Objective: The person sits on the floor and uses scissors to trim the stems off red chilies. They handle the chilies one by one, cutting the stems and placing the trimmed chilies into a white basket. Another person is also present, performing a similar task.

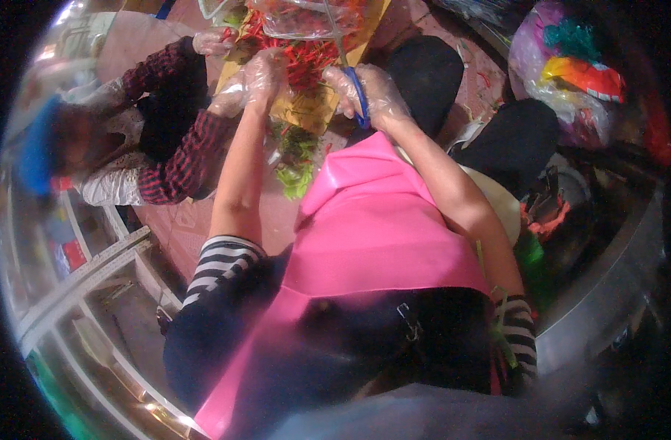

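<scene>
My right hand (pixel 376 93), in a clear plastic glove, grips scissors by their blue handle (pixel 359 99). Their blades reach away over a heap of red chillies (pixel 313 66) with green stems. At the heap's near left side is my left hand (pixel 265 74), gloved the same way, with its fingers bent. Whether a chilli is between those fingers is hard to see. Under the heap lies a yellow-brown sheet (pixel 308 110) bearing writing. Beyond it a clear plastic container (pixel 299 21) holds more red chillies.
To the left sits another person, whose gloved hand (pixel 215 43) is by the sheet. Green trimmings (pixel 296 184) lie on the pink tiled floor (pixel 170 220). A black stool or knee-like dark shape (pixel 426 82) and plastic bags (pixel 577 71) stand at right; a white rack (pixel 88 275) is left.
</scene>
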`<state>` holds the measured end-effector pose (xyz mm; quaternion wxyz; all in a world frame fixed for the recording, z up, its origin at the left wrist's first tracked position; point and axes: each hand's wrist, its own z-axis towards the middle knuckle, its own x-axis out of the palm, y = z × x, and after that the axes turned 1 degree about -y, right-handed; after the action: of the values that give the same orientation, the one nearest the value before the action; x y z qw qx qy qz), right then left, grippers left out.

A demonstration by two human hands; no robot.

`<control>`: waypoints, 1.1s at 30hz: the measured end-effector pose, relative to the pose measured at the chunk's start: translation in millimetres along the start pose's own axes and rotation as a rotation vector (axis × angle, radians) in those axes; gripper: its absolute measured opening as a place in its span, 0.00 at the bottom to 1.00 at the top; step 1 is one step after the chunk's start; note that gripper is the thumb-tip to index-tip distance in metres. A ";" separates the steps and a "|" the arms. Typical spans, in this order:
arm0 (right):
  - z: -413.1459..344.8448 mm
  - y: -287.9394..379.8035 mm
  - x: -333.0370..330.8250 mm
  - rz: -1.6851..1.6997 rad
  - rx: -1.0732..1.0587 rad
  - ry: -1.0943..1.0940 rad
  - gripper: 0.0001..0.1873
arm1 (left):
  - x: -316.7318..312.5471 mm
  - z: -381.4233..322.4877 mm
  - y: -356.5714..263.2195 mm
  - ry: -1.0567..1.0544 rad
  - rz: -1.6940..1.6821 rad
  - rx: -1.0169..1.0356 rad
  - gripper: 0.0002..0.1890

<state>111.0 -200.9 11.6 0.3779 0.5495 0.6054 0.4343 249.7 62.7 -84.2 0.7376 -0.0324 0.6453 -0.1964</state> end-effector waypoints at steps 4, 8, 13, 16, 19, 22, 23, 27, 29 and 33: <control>4.6 -9.0 11.0 -0.172 -0.134 0.001 0.29 | -84.3 -21.6 -73.7 0.049 -0.400 -0.378 0.20; 6.0 -14.7 16.9 -0.319 -0.280 -0.010 0.29 | -94.8 -37.4 -83.5 -0.152 -0.322 -0.202 0.18; 7.4 -21.7 16.8 -0.389 -0.335 -0.006 0.29 | -109.7 -50.8 -92.6 -0.182 -0.247 0.077 0.14; 3.9 -20.0 16.6 -0.391 -0.313 -0.019 0.30 | -111.0 -54.9 -101.3 -0.141 -0.275 0.087 0.11; 3.7 -18.4 15.5 -0.398 -0.285 -0.016 0.29 | -112.1 -57.5 -110.3 -0.137 -0.216 0.076 0.10; -1.5 -13.8 13.6 -0.336 -0.264 -0.011 0.28 | -105.9 -55.7 -106.5 -0.153 -0.224 0.163 0.10; -2.3 -16.0 13.7 -0.273 -0.297 -0.021 0.28 | -105.4 -54.7 -105.9 -0.146 -0.198 0.177 0.10; -3.6 -13.5 12.6 -0.265 -0.303 -0.008 0.25 | -99.9 -48.8 -105.1 -0.124 -0.113 0.175 0.11; 2.2 -16.9 13.1 -0.375 -0.307 -0.034 0.24 | -91.0 -41.8 -100.1 -0.071 -0.063 0.170 0.14; 3.9 -22.2 17.5 -0.308 -0.309 -0.127 0.25 | -58.2 -24.5 -73.6 0.105 -0.001 0.043 0.19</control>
<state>105.3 -183.5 -10.3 0.5568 0.4123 0.5836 0.4236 202.6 19.3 -11.5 0.7032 -0.0064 0.6786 -0.2120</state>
